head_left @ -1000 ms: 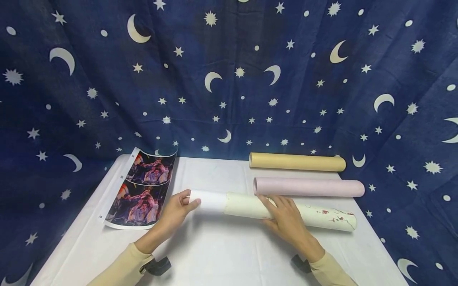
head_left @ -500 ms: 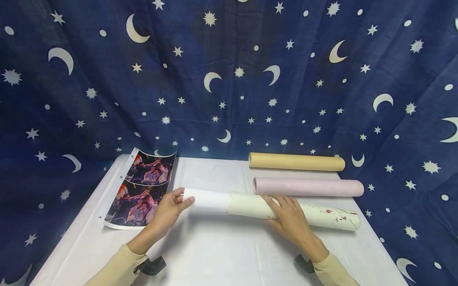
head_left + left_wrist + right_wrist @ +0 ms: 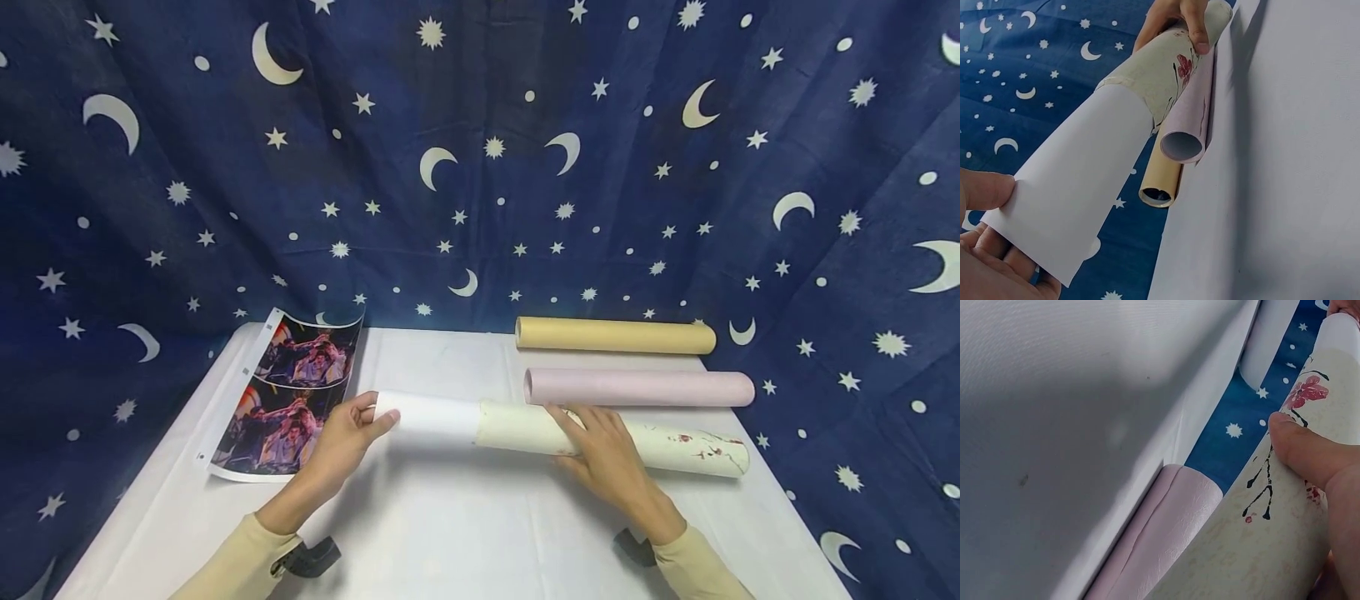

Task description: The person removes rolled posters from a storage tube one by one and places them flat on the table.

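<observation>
A rolled sheet of white paper (image 3: pixel 431 418) sticks out of the left end of a cream tube (image 3: pixel 517 427) printed with red flowers and dark twigs. My left hand (image 3: pixel 347 439) pinches the paper's outer edge, thumb on the near side and fingers behind, as the left wrist view shows. Across the middle of the cream tube, my right hand (image 3: pixel 606 454) grips it, its thumb (image 3: pixel 1304 447) along the flowered side in the right wrist view. The tube is held above the table, casting a shadow. The part of the paper inside the tube is hidden.
Behind the cream tube lie a pink tube (image 3: pixel 637 388) and, farther back, a yellow tube (image 3: pixel 615 336). A curled sheet with two printed pictures (image 3: pixel 292 417) lies on the left of the white table (image 3: pixel 465 533). A dark blue starry curtain (image 3: pixel 375 167) hangs behind.
My left hand has moved left with the paper's edge, and a longer stretch of white paper shows outside the cream tube. My right hand keeps its grip on the tube.
</observation>
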The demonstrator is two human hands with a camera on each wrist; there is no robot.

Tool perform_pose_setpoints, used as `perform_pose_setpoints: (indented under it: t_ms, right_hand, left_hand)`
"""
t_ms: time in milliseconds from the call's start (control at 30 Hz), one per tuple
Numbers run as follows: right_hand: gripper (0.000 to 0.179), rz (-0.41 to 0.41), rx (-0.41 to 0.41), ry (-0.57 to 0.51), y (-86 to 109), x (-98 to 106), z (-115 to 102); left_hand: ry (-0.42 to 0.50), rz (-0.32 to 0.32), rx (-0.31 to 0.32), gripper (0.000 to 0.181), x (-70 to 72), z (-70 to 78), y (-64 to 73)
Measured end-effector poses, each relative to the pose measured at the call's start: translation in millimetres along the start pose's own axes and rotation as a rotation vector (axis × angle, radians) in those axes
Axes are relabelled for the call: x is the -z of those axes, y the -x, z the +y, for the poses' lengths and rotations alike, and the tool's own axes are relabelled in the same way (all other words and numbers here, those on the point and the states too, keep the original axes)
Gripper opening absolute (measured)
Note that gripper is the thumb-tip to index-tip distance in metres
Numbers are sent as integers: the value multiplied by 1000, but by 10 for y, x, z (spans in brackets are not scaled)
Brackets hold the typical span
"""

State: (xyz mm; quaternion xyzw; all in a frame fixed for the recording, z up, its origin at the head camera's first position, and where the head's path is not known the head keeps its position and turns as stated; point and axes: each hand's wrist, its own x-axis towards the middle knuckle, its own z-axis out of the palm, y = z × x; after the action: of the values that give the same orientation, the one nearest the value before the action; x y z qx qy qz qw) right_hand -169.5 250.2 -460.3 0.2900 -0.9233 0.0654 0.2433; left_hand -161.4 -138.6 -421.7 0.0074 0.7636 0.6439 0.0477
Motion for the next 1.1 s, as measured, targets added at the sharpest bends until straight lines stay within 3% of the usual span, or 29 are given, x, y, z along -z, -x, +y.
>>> perform_pose_setpoints:
  t_ms: [433, 1100]
  right_hand:
    - [83, 4, -17, 13, 2, 25, 52]
    - [80, 18, -39, 9, 11, 14, 141]
  left_hand:
    - [-21, 12, -10, 38, 96, 11, -19]
    - [29, 51, -33, 45, 245, -11, -33]
